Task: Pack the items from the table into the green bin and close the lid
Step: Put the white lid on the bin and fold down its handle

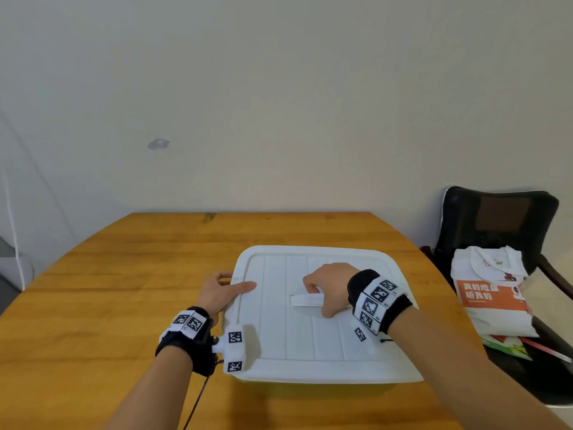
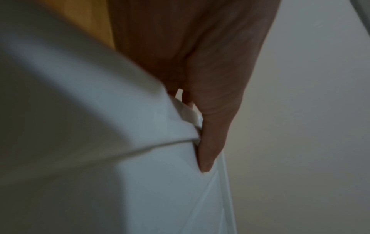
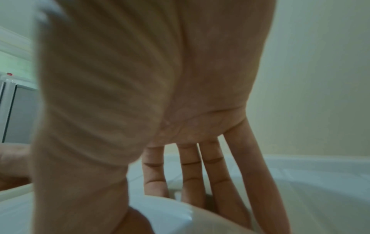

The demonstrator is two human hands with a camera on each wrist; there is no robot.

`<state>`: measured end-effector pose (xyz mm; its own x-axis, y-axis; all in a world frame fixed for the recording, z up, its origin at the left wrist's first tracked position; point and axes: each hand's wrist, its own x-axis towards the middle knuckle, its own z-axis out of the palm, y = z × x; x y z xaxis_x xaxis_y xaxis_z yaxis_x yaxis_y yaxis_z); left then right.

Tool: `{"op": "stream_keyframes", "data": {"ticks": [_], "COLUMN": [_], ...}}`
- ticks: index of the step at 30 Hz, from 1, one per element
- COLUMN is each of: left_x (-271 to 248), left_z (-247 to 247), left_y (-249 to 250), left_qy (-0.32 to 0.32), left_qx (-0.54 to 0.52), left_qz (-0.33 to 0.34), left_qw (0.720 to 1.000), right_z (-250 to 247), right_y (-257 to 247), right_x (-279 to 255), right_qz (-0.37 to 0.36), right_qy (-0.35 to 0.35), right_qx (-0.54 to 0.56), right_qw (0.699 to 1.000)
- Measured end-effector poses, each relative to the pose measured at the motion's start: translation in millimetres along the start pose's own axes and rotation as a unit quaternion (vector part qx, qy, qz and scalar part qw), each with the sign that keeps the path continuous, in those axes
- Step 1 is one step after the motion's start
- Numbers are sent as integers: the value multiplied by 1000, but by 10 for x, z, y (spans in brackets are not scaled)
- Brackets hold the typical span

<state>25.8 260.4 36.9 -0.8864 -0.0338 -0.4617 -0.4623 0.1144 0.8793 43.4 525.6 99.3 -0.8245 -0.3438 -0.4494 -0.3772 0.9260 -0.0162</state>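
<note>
A white lid (image 1: pixel 313 311) is lying flat on top of the bin, near the right side of the wooden desk (image 1: pixel 124 274); the green bin itself is hidden under the lid. The right hand (image 1: pixel 330 287) is gripping the white handle (image 1: pixel 305 300) in the middle of the lid, with the fingers curled round it and the thumb on the near side. The left hand (image 1: pixel 221 291) is holding the left edge of the lid: its thumb (image 2: pixel 208 150) is lying straight on the top surface, and the other fingers are going round the rim. The two hands are apart from each other. To the right of the desk a black chair (image 1: pixel 496 218) is standing, and white bags (image 1: pixel 493 293) are lying on its seat.
</note>
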Motion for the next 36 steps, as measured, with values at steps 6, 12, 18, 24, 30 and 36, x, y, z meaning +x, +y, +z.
{"op": "stream_keyframes", "data": {"ticks": [6,12,18,24,30,36], "left_x": [5,51,26,57,-12,-49], "left_z": [39,110,53,-61,-141,-128], "left_y": [26,122,190,215,190,174], "left_qy": [-23,-20,-98,-139,-155,-163], "left_qx": [-17,11,52,44,-31,-77], "left_qz": [22,49,23,4,-63,-77], "left_qw": [999,999,994,989,985,981], "right_z": [-12,-32,-21,-195,-274,-204], "right_y": [54,116,104,8,-6,85], "right_x": [26,63,-86,-257,-106,90], "right_qz": [-10,17,10,-21,-29,-25], "right_qy": [9,51,-73,-46,23,28], "right_qx": [15,44,47,-3,-49,-36], "right_qw": [1000,998,996,999,998,999]}}
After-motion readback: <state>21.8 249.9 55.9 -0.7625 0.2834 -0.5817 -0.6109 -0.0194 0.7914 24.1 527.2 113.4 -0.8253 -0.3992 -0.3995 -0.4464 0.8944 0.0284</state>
